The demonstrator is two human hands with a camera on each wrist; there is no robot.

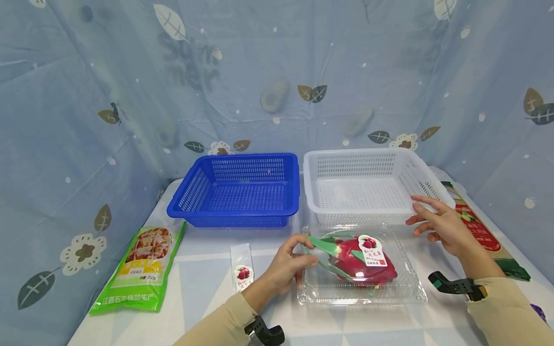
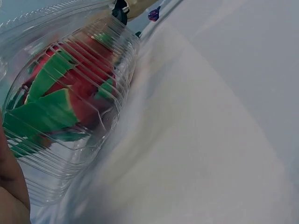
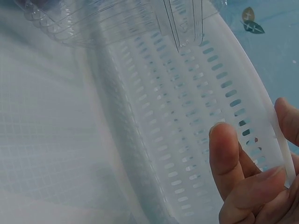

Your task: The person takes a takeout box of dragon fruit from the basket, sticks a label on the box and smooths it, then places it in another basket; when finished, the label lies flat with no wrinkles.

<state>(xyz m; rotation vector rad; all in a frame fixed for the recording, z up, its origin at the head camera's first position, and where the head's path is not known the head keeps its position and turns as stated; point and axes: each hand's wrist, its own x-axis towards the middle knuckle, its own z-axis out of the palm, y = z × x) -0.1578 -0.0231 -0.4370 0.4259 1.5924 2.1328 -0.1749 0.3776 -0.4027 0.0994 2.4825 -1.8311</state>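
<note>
A clear plastic clamshell box (image 1: 411, 281) lies on the table in front of the white basket. Inside it sits a red dragon fruit (image 1: 387, 274) with green scales, and a white sticker (image 1: 372, 251) shows on top. My left hand (image 1: 281, 266) grips the box by its left edge, thumb and fingers curled at the rim. In the left wrist view the box's ribbed side (image 2: 117, 88) shows close up. My right hand (image 1: 446, 228) hovers near the front right corner of the white basket (image 1: 357, 210), its fingers spread and loosely bent, holding nothing.
A blue basket (image 1: 240, 222) stands left of the white one. A green food packet (image 1: 140, 269) lies at the left, and a sticker strip (image 1: 241, 259) lies left of the box. At the right edge rests a red and green bag (image 1: 480, 228). Patterned curtains (image 1: 277, 62) enclose the table.
</note>
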